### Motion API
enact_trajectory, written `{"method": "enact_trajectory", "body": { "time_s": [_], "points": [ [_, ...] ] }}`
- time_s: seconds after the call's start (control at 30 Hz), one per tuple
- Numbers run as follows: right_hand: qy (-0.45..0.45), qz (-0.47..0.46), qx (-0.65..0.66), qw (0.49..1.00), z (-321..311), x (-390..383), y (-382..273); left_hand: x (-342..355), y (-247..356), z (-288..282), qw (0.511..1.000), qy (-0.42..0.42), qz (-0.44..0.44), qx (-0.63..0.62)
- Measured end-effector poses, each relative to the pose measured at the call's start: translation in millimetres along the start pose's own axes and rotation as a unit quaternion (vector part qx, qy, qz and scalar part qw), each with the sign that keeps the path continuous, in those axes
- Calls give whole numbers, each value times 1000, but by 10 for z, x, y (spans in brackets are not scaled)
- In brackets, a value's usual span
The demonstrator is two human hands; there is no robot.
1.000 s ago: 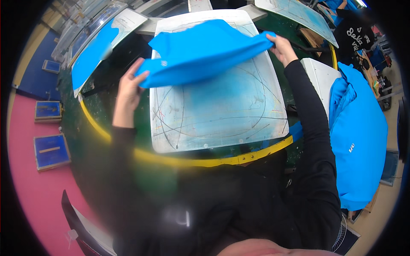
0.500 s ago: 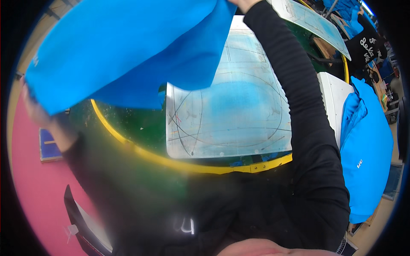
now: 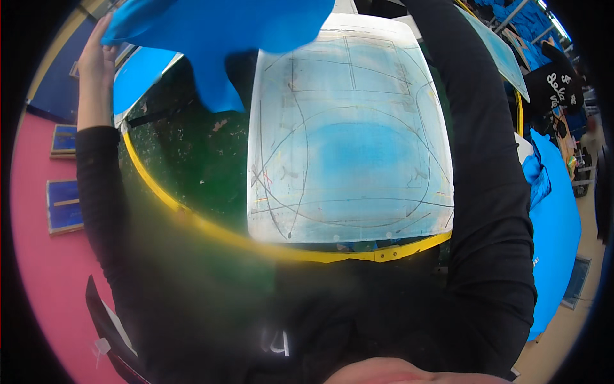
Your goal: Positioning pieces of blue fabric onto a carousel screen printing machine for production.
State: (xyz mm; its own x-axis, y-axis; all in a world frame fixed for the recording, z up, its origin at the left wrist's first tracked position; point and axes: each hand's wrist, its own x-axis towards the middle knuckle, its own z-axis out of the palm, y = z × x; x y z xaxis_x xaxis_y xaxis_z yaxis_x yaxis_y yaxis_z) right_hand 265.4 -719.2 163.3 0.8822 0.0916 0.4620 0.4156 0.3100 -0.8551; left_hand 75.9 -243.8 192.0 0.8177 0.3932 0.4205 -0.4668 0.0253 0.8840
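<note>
A sheet of bright blue fabric (image 3: 217,29) hangs in the air at the top of the view, its lower folds drooping. My left hand (image 3: 96,64), raised at the far left, has its fingers closed on the fabric's left edge. My right arm reaches up past the top edge, so the right hand is out of sight. Below the fabric lies a pale flat board (image 3: 352,147) with rounded corners, drawn lines and a blue-stained middle. The fabric's lower edge overlaps the board's far left part in the picture; whether they touch I cannot tell.
A curved yellow rail (image 3: 192,221) runs between me and the board, around a dark green surface (image 3: 185,160). Another board bearing blue (image 3: 137,77) stands left. More blue fabric (image 3: 553,243) is heaped at right, near another pale board (image 3: 495,51). A person in black (image 3: 556,83) is beyond.
The fabric has moved up and away from me, uncovering more of the board. My left hand has moved forward and slightly right; my right hand has left the view at the top.
</note>
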Motion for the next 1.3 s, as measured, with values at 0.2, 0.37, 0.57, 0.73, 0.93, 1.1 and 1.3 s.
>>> {"method": "enact_trajectory", "body": {
  "time_s": [0.2, 0.37, 0.57, 0.73, 0.93, 1.1, 1.3],
  "points": [
    [15, 32, -27, 999, -812, -810, -309, -902, -292, 452, 985, -111, -98, 88],
    [74, -46, -140, 986, -1554, -1754, -350, -1860, -652, 928, 957, -205, -183, 90],
    [165, 97, -178, 965, -1904, -3190, -173, -2797, -1196, 897, 902, -272, -314, 122],
    [199, 203, -189, 940, -1894, -4193, 115, -3260, -1313, 713, 881, -274, -368, 113],
    [231, 246, -210, 918, -1665, -4872, 334, -3459, -1476, 423, 856, -280, -417, 124],
    [273, 255, -266, 889, -1316, -5176, 399, -3700, -1675, 275, 876, -265, -345, 206],
    [272, 198, -274, 901, -999, -5466, 528, -3829, -1523, 314, 908, -216, -294, 204]
  ]
}}
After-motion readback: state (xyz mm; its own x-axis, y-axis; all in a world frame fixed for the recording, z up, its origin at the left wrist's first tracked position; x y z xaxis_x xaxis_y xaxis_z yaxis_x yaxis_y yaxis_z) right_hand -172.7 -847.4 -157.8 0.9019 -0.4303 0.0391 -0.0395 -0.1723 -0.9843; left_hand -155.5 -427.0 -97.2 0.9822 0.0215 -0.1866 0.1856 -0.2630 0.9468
